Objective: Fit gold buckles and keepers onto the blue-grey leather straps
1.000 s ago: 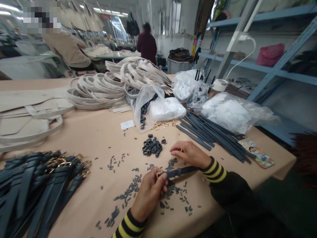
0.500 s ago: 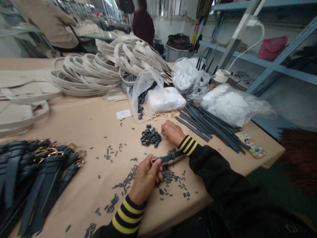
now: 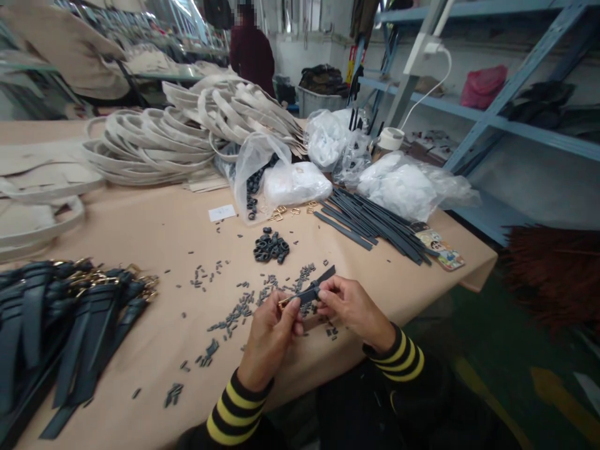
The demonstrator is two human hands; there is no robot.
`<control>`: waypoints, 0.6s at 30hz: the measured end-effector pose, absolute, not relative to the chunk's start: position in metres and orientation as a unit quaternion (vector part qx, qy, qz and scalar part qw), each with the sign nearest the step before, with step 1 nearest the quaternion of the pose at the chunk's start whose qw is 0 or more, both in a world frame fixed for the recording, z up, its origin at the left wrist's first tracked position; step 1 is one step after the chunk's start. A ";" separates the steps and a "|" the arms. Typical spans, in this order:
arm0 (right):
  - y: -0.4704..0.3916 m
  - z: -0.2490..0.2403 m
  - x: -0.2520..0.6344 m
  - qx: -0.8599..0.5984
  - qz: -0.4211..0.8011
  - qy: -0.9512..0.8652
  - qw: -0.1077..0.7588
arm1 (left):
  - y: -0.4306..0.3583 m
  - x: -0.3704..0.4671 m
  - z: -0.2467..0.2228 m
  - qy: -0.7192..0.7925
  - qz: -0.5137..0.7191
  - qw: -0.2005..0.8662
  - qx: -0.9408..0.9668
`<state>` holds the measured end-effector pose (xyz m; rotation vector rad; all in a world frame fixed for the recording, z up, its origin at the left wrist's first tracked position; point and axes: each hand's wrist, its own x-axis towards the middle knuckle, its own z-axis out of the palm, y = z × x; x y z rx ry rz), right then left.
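A dark blue-grey strap (image 3: pixel 327 274) with a gold-coloured buckle (image 3: pixel 284 302) at one end lies across both hands, just above the table. My left hand (image 3: pixel 268 334) is closed, pinching the buckle end between thumb and fingers. Fingertips of my right hand (image 3: pixel 352 307) are closed on the strap's middle, where a narrow band crosses it; whether they also hold a separate loop is hidden. Small dark cut pieces (image 3: pixel 239 312) lie scattered under and around the hands. Beyond them sits a pile of dark strap loops (image 3: pixel 270 245).
Finished-looking straps with gold clasps (image 3: pixel 89 325) are heaped at left. Loose dark strips (image 3: pixel 375 222), gold buckles (image 3: pixel 280 212) and plastic bags (image 3: pixel 300 183) lie further back. Pale coiled straps (image 3: pixel 150 144) fill the back. Blue shelving (image 3: pixel 492 112) stands right; two people are beyond the table.
My right hand has left the loop pile and come down to the strap, where its fingers now grip. My left hand keeps its hold on the buckle end. The view has shifted right.
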<state>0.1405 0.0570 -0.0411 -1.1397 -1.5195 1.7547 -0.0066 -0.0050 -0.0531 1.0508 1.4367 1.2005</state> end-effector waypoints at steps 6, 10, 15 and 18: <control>0.045 -0.038 0.147 -0.374 0.662 -0.587 0.279 | -0.023 0.005 -0.047 0.616 0.494 0.432 0.436; 0.036 -0.035 0.154 -0.364 0.573 -0.675 0.289 | -0.034 0.011 -0.050 0.645 0.476 0.364 0.474; 0.028 -0.032 0.161 -0.377 0.428 -0.759 0.313 | -0.047 0.019 -0.047 0.665 0.445 0.224 0.557; 0.026 -0.032 0.165 -0.360 0.494 -0.724 0.318 | -0.051 0.021 -0.041 0.644 0.439 0.259 0.570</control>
